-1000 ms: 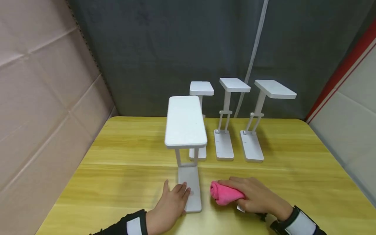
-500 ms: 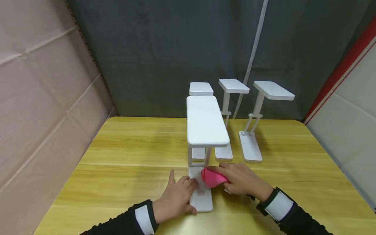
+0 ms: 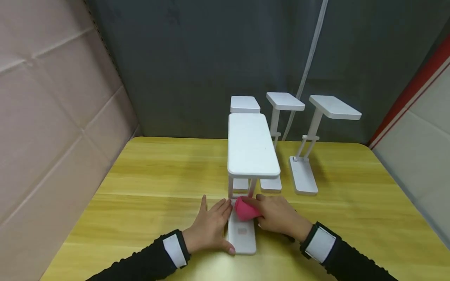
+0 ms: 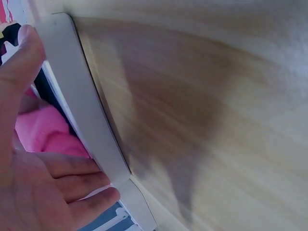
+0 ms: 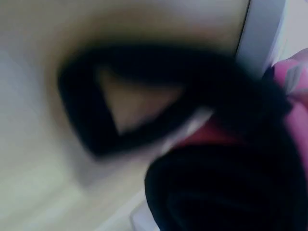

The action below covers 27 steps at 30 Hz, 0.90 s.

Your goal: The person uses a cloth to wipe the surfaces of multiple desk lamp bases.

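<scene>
A white folding desk lamp [image 3: 253, 146] stands upright in the middle of the head view, its flat head over its base [image 3: 242, 242]. My left hand [image 3: 209, 229] rests along the base's left edge with straight fingers, the thumb near the front end. In my right hand [image 3: 281, 217] is a bunched pink cloth [image 3: 246, 211], pressed on the rear part of the base near the lamp's legs. The left wrist view has the base's side [image 4: 89, 96] beside my fingers, with the cloth [image 4: 45, 130] behind. A dark, blurred strap [image 5: 216, 178] covers much of the right wrist view.
Behind stand several more white lamps: one [image 3: 245, 104] partly hidden by the front lamp, another [image 3: 285, 102] to its right, a third [image 3: 335, 107] farther right. All are on the wood-grain table [image 3: 158, 168]. A dark curtain [image 3: 197, 66] hangs behind.
The front lamp has shifted right. My right hand has brought the cloth left from the table onto the lamp's base, then rearward along it. My left hand has stayed at the base's left side.
</scene>
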Tool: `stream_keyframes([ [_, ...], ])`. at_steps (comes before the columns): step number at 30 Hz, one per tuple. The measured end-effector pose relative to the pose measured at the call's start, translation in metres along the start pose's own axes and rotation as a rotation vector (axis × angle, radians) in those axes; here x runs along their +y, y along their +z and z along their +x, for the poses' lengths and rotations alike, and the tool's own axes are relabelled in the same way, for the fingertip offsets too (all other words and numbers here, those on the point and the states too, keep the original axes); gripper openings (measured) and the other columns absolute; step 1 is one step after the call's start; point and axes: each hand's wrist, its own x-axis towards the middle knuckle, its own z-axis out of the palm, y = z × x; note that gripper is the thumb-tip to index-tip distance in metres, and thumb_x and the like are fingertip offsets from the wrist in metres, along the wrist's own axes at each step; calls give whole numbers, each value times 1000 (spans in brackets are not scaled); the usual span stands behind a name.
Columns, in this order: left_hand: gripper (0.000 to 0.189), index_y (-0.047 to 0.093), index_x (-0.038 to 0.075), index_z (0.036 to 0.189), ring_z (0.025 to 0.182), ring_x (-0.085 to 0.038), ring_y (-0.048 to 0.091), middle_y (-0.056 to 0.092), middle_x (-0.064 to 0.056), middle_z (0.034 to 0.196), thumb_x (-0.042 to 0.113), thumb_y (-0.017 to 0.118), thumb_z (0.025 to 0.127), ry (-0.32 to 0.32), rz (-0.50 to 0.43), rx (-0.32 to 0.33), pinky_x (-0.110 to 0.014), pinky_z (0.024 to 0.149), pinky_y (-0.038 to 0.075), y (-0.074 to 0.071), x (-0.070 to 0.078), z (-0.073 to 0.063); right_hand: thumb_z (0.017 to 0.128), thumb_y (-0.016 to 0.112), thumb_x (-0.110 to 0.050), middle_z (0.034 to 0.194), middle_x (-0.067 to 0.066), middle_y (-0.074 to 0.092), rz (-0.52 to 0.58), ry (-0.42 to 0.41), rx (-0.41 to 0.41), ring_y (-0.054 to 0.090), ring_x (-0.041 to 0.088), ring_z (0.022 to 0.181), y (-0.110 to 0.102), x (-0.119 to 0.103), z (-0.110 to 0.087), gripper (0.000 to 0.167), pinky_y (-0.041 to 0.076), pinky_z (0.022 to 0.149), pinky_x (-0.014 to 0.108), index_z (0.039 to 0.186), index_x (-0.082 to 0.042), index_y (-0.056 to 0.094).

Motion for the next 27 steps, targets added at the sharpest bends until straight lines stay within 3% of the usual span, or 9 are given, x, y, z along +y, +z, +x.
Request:
stream_keyframes([
  [8,119,43,-1,141,137,-27,33,39,-13,147,80,66,57,-3,1,3,-73,101,11,-2,0,0,72,66,-12,70,-14,46,150,-38,-161,38,2,50,-6,-13,-28,36,32,42,22,107,-18,70],
  [13,118,43,-1,141,136,-29,33,39,-13,148,79,67,58,1,-11,26,-73,100,12,-2,-1,-1,73,66,-12,78,-15,51,221,-56,-246,40,1,52,-11,-21,-45,51,34,44,20,123,-21,66],
  [17,119,43,0,142,137,-32,32,38,-12,148,80,67,57,-4,-46,49,-75,99,12,1,-1,0,70,66,-12,79,-18,51,238,-124,-266,37,-1,52,-14,-23,-53,60,32,42,19,128,-24,62],
  [23,120,39,2,144,138,-34,28,35,-11,150,81,64,58,-18,-74,48,-76,98,10,2,-5,-1,67,65,-5,100,-17,64,395,-255,-331,51,-6,69,-22,-11,-46,61,42,54,15,126,-23,64],
  [25,121,37,1,145,139,-34,26,34,-12,151,82,64,59,-17,-74,35,-76,98,10,2,-6,-1,67,63,-5,105,-13,65,396,-249,-309,52,-5,71,-27,-6,-35,61,43,55,15,126,-20,63],
  [27,121,35,0,145,139,-34,25,33,-13,151,81,64,60,-22,-84,16,-76,98,9,0,-7,-2,68,63,-7,101,-12,64,340,-208,-245,49,-3,64,-31,-4,-21,61,41,50,17,129,-19,62],
])
